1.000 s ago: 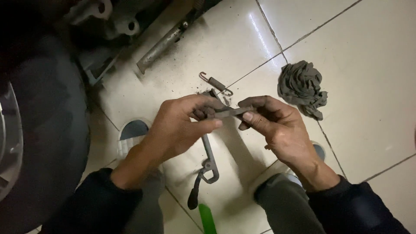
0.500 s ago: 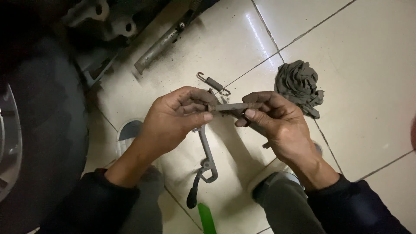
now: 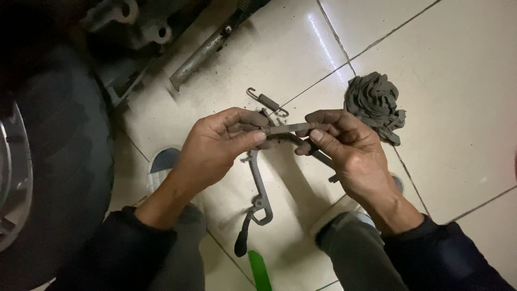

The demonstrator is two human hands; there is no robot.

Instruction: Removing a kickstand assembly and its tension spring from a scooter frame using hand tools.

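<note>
A: What differs from half a second ago?

B: Very little. The left hand [image 3: 215, 148] and right hand [image 3: 344, 151] have stayed at the same spot above the tiled floor [image 3: 458, 70], still pinching the thin flat metal strip [image 3: 288, 128] between them. The strip lies about as level as before.

A: What lies around them?

B: At 12 o'clock from the hands, a small coil spring [image 3: 267, 101] rests on the tile. At 2 o'clock sits a crumpled grey rag [image 3: 375, 103], apart from the right hand. Directly below, toward 6 o'clock, a grey metal lever [image 3: 257, 186] with a dark rubber tip lies on the floor, and further down a green strip [image 3: 259, 271] pokes in at the frame edge. A tyre [image 3: 64, 161] fills the 9 o'clock side, and a metal rod [image 3: 202, 54] with engine parts is at 11 o'clock.

A: Anything in the way?

B: The right hand covers most of a second dark metal piece [image 3: 318, 156] running under it toward 4 o'clock; I cannot tell whether it is held.

A: And the strip against the fingers?

B: It bridges the gap. The left fingers [image 3: 253, 137] are closed on its 9 o'clock end, the right fingers [image 3: 318, 134] closed on its 3 o'clock end, thumb beneath
</note>
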